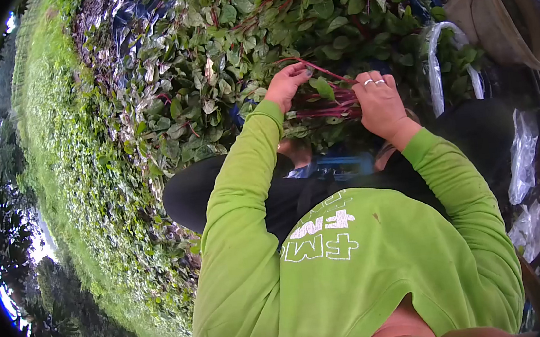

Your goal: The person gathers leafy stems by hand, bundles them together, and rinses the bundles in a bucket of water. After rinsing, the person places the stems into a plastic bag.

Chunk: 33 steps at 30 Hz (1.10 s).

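Observation:
Both my arms, in bright green sleeves, reach out into a bed of leafy green plants with red stems [254, 19]. My left hand [284, 87] pinches a thin red stem [322, 69] near its tip. My right hand [378, 101], with rings on two fingers, is closed around a bunch of cut red stems with leaves [333, 108]. The hands are about a hand's width apart, and the stems run between them.
A tan bucket [507, 12] lies tilted at the upper right. A clear plastic bag with greens [446, 64] sits beside it. More crumpled plastic bags [522, 155] lie on the right. Grass and weeds [80, 175] cover the left side.

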Tool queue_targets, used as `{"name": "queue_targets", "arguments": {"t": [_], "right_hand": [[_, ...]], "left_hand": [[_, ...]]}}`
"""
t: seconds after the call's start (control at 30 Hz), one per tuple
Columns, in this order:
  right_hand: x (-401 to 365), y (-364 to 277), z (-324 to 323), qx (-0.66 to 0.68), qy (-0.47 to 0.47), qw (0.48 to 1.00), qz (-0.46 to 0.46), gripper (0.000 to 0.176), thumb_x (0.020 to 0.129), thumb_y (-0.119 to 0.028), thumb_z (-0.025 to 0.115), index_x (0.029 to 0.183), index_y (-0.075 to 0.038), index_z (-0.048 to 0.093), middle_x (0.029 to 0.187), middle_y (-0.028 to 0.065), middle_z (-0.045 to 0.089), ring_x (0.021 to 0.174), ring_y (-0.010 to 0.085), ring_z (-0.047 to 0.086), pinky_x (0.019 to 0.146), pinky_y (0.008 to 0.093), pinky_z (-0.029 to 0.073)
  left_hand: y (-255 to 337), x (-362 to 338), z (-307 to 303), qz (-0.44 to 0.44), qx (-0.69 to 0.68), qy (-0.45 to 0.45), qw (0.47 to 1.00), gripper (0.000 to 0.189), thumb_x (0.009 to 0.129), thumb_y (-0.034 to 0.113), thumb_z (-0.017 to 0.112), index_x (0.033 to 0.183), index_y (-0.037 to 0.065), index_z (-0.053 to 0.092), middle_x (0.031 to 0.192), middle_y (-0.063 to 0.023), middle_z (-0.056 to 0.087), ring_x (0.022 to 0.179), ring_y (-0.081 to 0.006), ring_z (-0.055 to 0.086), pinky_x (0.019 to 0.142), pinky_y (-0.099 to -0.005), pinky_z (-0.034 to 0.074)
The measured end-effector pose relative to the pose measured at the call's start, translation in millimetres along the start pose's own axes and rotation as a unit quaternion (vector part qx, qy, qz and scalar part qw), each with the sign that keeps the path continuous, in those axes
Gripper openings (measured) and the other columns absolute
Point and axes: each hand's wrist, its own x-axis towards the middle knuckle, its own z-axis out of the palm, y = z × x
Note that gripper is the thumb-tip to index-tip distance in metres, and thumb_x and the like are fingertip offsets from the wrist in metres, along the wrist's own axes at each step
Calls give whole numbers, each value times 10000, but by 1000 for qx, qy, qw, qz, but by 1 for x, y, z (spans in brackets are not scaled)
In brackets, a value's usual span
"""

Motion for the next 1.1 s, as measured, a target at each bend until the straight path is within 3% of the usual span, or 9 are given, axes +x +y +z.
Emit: {"name": "queue_targets", "arguments": {"t": [0.23,0.3,0.37,0.5,0.63,0.8,0.9,1.03,1.1], "right_hand": [[2,-3,-2,-4,-42,999,-5,298,712,-79,659,1009,-53,653,1158,106,607,1112,282,550,940,409,389],[1,-1,-1,-9,-44,999,-3,304,710,-78,661,1013,-53,654,1156,105,609,1116,282,551,943,409,390],[1,0,-1,-8,-34,999,-11,296,716,-74,655,1012,-53,655,1154,103,610,1121,279,551,949,412,390],[2,0,0,-17,-11,999,-32,273,735,-69,638,1007,-51,655,1153,101,611,1128,274,553,957,412,391],[1,0,-4,-4,-21,999,-28,246,751,-70,622,994,-52,652,1137,98,608,1126,268,556,957,406,393],[4,0,-4,6,-48,998,-33,233,758,-71,616,988,-56,650,1121,92,604,1121,266,558,957,404,394],[1,-3,-2,9,-53,998,-40,237,758,-74,619,992,-57,651,1124,93,607,1121,269,559,962,408,393],[1,-1,2,6,-54,998,-18,239,752,-74,626,989,-50,650,1124,99,610,1134,271,553,982,421,388],[6,3,4,-4,6,1000,-24,243,728,-61,640,970,-39,645,1089,110,612,1094,291,567,966,428,401]], "left_hand": [[13,10,-37,104,393,246,880,183,898,153,714,1063,135,788,927,-66,772,1007,-327,698,923,-401,508],[25,7,-75,17,524,339,781,251,872,124,671,1096,149,781,1114,-124,748,1123,-431,641,1003,-446,485],[10,14,-83,167,522,362,754,277,876,80,610,1071,161,788,1223,-119,705,1188,-409,613,1012,-487,486],[19,4,-66,344,657,81,666,319,858,48,592,1041,206,799,1400,-71,609,1382,-396,467,1153,-542,367],[58,-9,-48,307,754,-91,573,272,829,87,625,991,228,792,1257,-26,677,1405,-351,458,1206,-530,299],[54,-8,-46,334,806,-127,471,167,832,125,635,972,112,727,1135,-76,691,1249,-332,567,1163,-547,352],[65,-9,-48,176,881,-21,438,209,834,126,616,1011,72,714,1106,-126,696,1166,-313,610,1144,-547,359],[61,-24,-63,103,768,118,621,862,879,497,709,1511,-4,406,1498,-236,472,1419,-419,412,1181,-622,245],[64,-35,-20,251,623,-84,736,1265,703,687,795,1591,2,211,1598,-239,332,1516,-432,256,1211,-611,197]]}}
